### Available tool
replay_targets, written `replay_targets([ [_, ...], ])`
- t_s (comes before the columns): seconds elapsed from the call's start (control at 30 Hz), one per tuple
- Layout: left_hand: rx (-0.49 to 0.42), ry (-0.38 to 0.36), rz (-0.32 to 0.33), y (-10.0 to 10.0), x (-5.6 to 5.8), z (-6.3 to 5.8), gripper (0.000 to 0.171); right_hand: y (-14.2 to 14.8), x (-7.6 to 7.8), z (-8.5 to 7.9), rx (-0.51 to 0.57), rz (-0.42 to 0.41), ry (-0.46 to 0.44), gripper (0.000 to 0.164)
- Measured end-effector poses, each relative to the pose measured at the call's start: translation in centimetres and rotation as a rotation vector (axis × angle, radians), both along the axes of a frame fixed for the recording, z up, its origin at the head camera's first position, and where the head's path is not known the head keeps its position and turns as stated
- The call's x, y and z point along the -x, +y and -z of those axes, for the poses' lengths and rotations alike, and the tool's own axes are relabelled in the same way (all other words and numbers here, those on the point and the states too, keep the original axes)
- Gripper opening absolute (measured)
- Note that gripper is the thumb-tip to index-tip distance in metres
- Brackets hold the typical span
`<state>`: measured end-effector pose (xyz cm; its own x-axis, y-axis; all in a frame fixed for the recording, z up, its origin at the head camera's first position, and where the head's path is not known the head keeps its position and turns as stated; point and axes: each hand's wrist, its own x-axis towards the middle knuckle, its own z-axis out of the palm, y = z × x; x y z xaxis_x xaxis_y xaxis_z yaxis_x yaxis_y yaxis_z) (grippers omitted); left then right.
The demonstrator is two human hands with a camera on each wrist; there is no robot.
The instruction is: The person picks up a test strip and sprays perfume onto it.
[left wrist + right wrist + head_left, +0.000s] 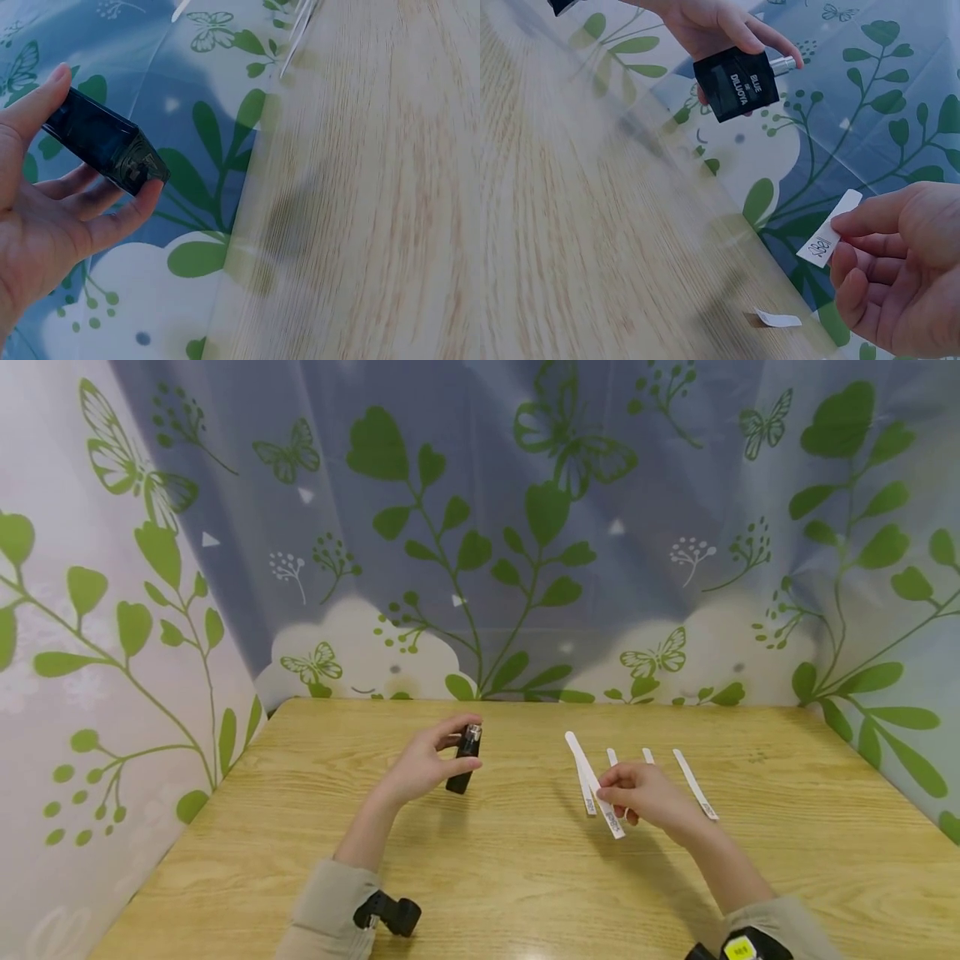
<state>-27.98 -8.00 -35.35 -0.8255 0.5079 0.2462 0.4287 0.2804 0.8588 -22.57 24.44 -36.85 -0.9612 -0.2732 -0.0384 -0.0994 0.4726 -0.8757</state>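
- Bottle (pixel 460 777), dark and flat-sided, is in your left hand (pixel 426 768), raised above the bench (pixel 510 868); your fingers grip it, and one fingertip lies at the metal-coloured nozzle (pixel 784 66).
- It will probably feel stiff and rather heavy for its size; if it is glass, also slippery and fragile. Better you hold the body by two opposite sides, so that one finger can rest at the nozzle.
- Thin strip (pixel 592 782) is pinched by the fingers of your right hand (pixel 652 797), nearer to its printed end. It looks like paper, so very light and easy to bend; a soft pinch should be enough.
- The head view gives you the other strips (pixel 695 783) lying on the bench about the right hand, but your fingers partly cover the bottle there.
- Only the right wrist view lets you read the label (pixel 750 88), with "BLUE" and "DILUOYA".
- The left wrist view shows one end face (pixel 142 165), probably the base, with a fingertip at its edge; the nozzle is not visible there.
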Motion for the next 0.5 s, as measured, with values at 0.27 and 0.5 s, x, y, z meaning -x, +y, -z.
replay_targets([
  [0.27, 0.029, 0.012, 0.03, 0.5, -0.2, -0.2, 0.057, -1.3, -0.1, -0.3, 0.053, -0.042, -0.016, 0.02],
  [0.5, 0.049, 0.038, 0.057, 0.9, -0.4, -0.3, 0.055, -1.9, -0.1, -0.1, 0.045, -0.061, -0.008, 0.018],
])
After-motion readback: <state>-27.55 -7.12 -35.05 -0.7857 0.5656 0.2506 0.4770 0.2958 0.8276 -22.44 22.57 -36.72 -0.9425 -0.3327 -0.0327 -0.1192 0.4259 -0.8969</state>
